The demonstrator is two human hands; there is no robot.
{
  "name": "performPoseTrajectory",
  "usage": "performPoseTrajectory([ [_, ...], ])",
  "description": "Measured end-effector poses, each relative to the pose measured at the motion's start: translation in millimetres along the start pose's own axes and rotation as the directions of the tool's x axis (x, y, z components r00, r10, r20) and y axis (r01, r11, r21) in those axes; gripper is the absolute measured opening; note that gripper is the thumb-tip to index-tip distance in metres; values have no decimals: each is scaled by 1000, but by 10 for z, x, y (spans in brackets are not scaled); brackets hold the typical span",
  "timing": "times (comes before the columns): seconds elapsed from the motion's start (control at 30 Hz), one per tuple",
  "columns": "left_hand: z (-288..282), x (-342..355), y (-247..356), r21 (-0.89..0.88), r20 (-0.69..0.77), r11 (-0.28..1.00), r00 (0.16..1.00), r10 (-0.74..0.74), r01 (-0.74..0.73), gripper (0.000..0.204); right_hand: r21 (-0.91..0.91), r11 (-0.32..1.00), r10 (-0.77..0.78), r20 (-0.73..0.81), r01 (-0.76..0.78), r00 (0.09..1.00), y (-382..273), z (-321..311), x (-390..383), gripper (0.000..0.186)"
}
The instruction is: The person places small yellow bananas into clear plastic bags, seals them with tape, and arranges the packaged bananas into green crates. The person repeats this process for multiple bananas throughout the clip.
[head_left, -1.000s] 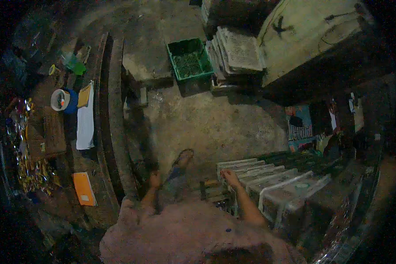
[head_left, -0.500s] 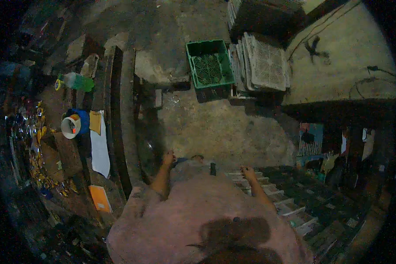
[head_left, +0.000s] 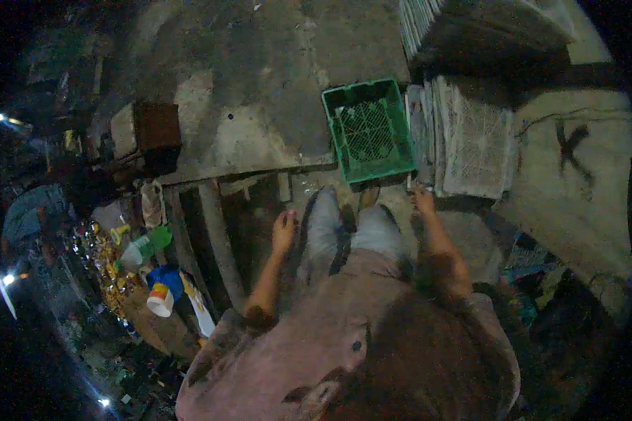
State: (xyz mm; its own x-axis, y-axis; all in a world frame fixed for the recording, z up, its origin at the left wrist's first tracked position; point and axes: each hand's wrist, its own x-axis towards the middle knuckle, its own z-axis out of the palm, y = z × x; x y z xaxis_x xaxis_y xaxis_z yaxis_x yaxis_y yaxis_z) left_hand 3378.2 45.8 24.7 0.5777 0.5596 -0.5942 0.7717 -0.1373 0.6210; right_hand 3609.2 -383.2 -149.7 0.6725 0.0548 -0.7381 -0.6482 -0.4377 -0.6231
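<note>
My left hand (head_left: 284, 230) hangs beside my left leg, its fingers curled, with a small reddish spot at the fingertips that I cannot make out. Out to the right, my right hand (head_left: 422, 201) has its fingers loosely extended and seems to hold nothing. It is just below the near right corner of a green plastic crate (head_left: 404, 158), close to a stack of whitish crates (head_left: 479, 144) standing on edge. The green crate sits on the floor ahead of my feet, its lattice bottom showing. Both of my hands look apart from the crates.
To my left a workbench carries a green-and-clear bottle (head_left: 144, 248), a white cup-like container (head_left: 161, 300), a blue roll-shaped thing (head_left: 166, 279) and many small yellow, shiny pieces (head_left: 109, 263). A brown box (head_left: 156, 133) stands beyond it. Pale sacking (head_left: 569, 161) lies at right.
I have moved forward, and the green crate and whitish stack are nearer my feet. My legs now show below me. Both hands appear higher in view, and the bench has slid back on the left.
</note>
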Motion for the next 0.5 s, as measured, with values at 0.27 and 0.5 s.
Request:
performPoseTrajectory([
  [0.27,-414,2333,1924,-149,-70,989,997,12,-22,44,-438,876,-81,282,203,956,-2477,1071,1824,45],
  [0.5,679,5234,1970,-305,269,952,961,62,25,39,-321,941,166,162,-108,973,-2131,1981,3527,33],
])
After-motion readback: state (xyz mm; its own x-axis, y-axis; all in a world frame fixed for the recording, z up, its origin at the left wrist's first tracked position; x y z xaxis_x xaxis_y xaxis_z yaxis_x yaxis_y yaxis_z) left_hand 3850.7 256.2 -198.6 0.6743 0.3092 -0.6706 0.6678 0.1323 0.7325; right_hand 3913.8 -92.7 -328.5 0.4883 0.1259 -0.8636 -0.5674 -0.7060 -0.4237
